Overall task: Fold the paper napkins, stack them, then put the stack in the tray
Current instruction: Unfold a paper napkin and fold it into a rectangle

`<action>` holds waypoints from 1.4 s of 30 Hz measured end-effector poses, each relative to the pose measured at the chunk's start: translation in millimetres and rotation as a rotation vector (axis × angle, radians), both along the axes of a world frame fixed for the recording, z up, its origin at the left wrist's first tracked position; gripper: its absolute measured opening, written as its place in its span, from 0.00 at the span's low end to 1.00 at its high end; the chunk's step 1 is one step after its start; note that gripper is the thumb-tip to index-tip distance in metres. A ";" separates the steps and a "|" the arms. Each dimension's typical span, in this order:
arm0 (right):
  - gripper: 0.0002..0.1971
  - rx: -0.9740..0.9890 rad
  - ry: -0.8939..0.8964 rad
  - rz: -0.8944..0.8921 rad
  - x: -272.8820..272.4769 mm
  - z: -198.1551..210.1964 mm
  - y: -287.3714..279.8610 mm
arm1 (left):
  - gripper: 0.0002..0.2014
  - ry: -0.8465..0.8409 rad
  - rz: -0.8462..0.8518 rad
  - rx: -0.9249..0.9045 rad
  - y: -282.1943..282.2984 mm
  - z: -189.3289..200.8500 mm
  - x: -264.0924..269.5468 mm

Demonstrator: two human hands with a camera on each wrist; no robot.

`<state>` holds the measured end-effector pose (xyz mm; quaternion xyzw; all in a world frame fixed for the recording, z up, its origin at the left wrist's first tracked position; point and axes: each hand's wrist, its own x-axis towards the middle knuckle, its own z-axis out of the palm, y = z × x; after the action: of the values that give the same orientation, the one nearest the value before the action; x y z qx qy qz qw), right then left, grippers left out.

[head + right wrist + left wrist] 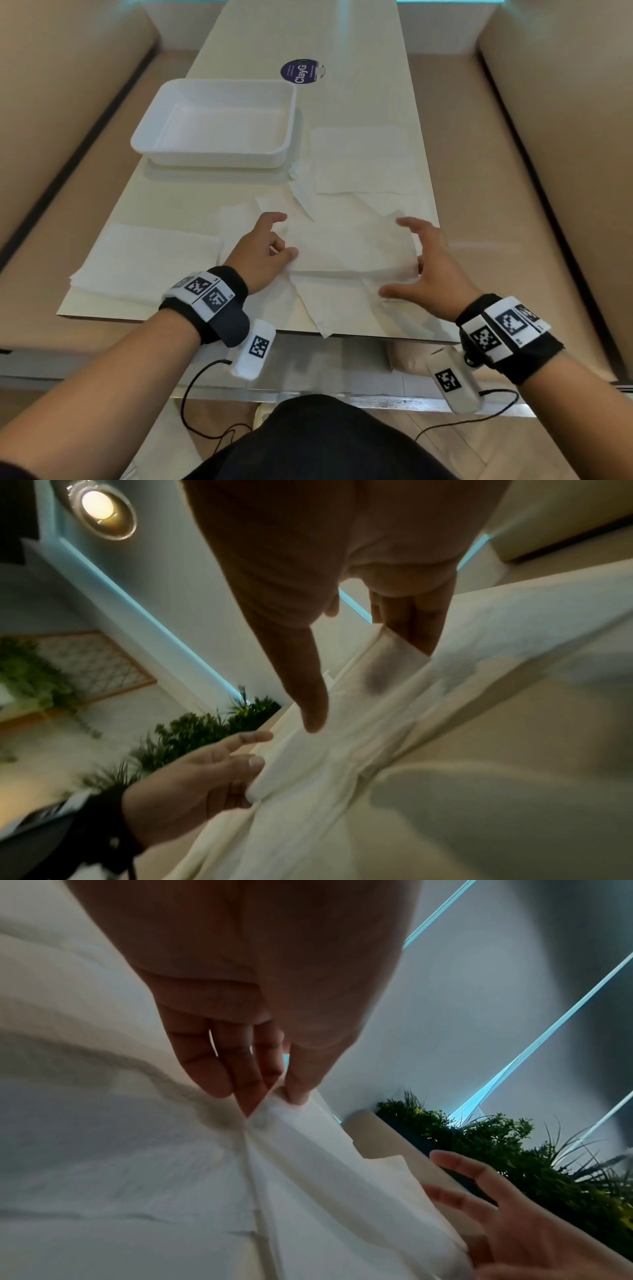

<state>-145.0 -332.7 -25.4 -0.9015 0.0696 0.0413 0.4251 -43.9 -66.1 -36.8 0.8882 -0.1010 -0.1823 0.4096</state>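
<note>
Left hand (pixel 265 251): pinches the left edge of the napkin (pixel 349 245) between thumb and fingers, which the left wrist view shows clearly.
Right hand (pixel 430 270): fingers spread wide and fairly straight at the napkin's right edge, touching it without curling round it.
Napkin: lifted slightly off the bench (pixel 370 41), part-folded, stretched between both hands near the near edge.
Loose napkins (pixel 329 308): lie crumpled under and around the held one; one corner hangs over the near edge.
Folded stack (pixel 147 260): at the near left, just beside the left hand.
Flat napkin (pixel 363 159): farther right.
Tray (pixel 219 120): white, far left, holding nothing.
</note>
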 end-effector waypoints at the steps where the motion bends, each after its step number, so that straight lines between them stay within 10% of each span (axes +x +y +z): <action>1: 0.44 -0.076 0.012 0.044 -1.8 -0.6 1.2 | 0.30 0.006 0.002 0.012 -1.3 0.2 0.1; 11: 0.05 -0.129 -0.085 -0.053 4.0 -13.0 1.2 | 0.28 -0.043 -0.263 0.213 -3.2 6.8 -15.9; 17: 0.04 -0.185 -0.124 -0.081 2.0 -6.0 -6.3 | 0.10 -0.273 -0.243 0.153 2.2 -0.6 -13.3; 24: 0.09 0.032 -0.111 -0.084 4.3 15.5 -12.0 | 0.13 -0.340 -0.230 -0.026 15.0 17.7 -5.0; 30: 0.07 0.284 -0.153 -0.196 13.7 16.7 -4.6 | 0.10 -0.179 0.077 -0.425 1.8 34.0 -4.0; 42: 0.07 0.046 0.109 -0.242 26.6 -18.2 -6.0 | 0.13 0.265 0.200 -0.186 8.1 -12.3 -11.8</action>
<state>-118.4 -338.7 -43.6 -0.8730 0.1998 0.0404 0.4431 -55.7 -58.0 -49.1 0.8204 0.0261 -0.2459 0.5156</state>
